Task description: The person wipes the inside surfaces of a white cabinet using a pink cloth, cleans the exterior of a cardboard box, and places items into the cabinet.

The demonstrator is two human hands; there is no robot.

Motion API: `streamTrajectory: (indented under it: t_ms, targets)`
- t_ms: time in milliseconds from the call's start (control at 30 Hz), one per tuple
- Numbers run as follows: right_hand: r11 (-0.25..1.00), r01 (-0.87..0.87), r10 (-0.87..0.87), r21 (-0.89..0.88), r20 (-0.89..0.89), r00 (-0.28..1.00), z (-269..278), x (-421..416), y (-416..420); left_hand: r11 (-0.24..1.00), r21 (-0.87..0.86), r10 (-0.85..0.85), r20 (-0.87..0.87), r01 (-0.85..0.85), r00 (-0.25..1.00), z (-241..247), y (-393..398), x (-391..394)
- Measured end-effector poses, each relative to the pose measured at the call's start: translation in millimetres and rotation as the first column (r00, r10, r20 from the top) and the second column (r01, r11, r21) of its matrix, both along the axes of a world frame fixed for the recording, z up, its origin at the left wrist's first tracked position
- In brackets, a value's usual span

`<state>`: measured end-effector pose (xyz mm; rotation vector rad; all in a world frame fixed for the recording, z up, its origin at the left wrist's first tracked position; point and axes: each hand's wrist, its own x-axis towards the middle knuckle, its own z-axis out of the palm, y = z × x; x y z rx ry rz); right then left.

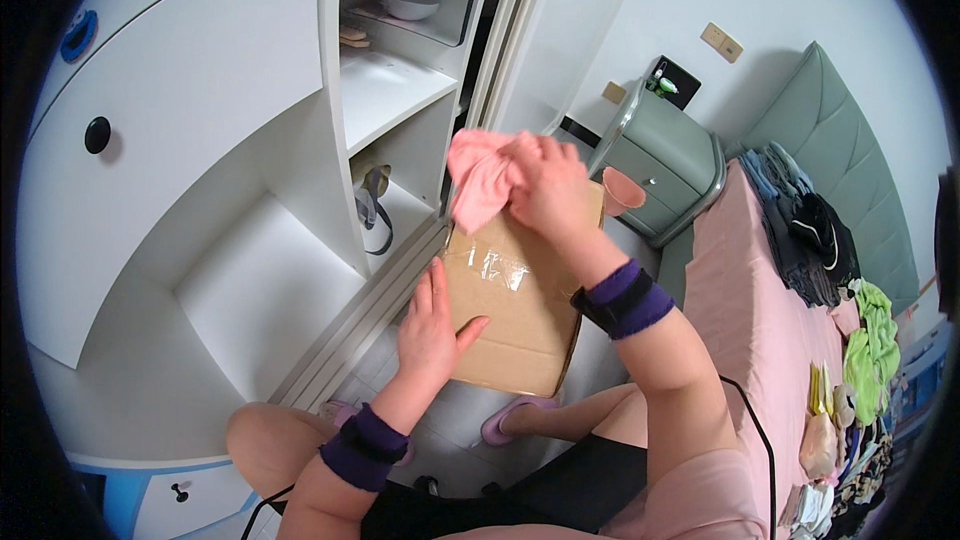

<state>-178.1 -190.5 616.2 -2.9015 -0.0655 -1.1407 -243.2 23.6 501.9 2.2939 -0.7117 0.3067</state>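
A cardboard box [517, 315] with strips of clear tape on its face is in front of me, above the tiled floor. Against its left edge rests my left hand [435, 330], fingers extended and thumb over the cardboard. My right hand [544, 184] grips a pink cloth [480, 176] at the box's far end; the cloth hangs past the far left corner. Purple bands with black straps are on both wrists. The underside of the box and what supports it are hidden.
A white wardrobe [397, 97] with open shelves stands at left. Beyond the box are a pink scalloped bin [622, 193] and a green nightstand [667, 157]. At right, folded clothes [787, 225] lie on a bed with a pink sheet [727, 292].
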Motion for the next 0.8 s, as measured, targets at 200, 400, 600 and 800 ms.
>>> streamTrajectory:
  t_ms: [200,400,600,800]
  targets:
    - [1.0,-0.026,0.026,0.007,-0.027,0.999,-10.1,-18.5,17.9,0.999,-0.043,0.002,-0.054,-0.004,0.999,-1.6,-0.7,2.2]
    - [0.973,-0.183,0.208,0.138,-0.19,0.96,-33.1,-97.7,75.9,0.981,-0.195,-0.03,-0.059,0.018,0.998,-11.6,0.9,11.7]
    - [0.953,-0.217,0.274,0.21,-0.296,0.915,-43.1,-157.1,79.8,0.932,-0.345,-0.111,0.012,0.108,0.994,-10.4,5.4,7.7]
    - [0.989,-0.068,0.103,0.134,-0.276,0.956,-33.7,-158.4,24.7,0.992,-0.116,-0.054,-0.012,0.052,0.998,-8.5,7.2,5.0]
